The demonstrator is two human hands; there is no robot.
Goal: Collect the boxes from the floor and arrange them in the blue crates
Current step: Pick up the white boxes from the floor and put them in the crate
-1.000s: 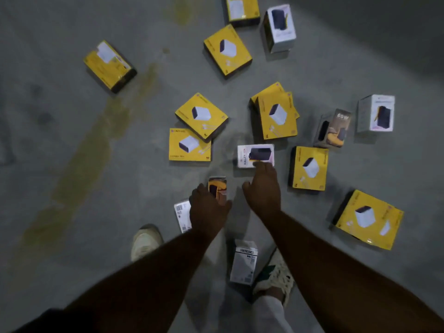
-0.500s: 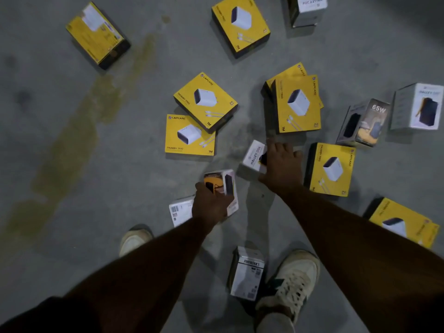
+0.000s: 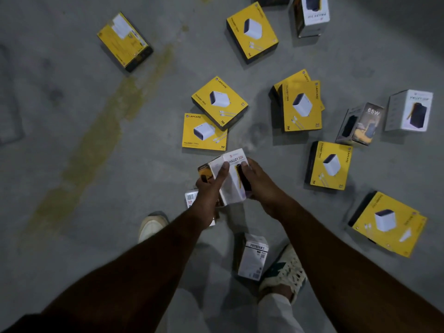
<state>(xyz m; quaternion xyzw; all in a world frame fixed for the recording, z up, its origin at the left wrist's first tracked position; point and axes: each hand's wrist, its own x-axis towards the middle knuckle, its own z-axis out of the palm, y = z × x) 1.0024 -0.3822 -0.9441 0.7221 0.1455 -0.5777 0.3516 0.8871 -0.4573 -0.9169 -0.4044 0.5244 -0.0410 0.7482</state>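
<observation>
At the frame's centre the left hand (image 3: 208, 188) and right hand (image 3: 258, 182) each keep a closed grip on the white box (image 3: 231, 181) pressed against a darker box (image 3: 204, 173), likely stacking them for carrying; no blue crate is in view.

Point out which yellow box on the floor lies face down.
The far-left yellow box, alone beside the yellow floor stain. It shows a white label and fine print; the other yellow boxes show a charger picture.
</observation>
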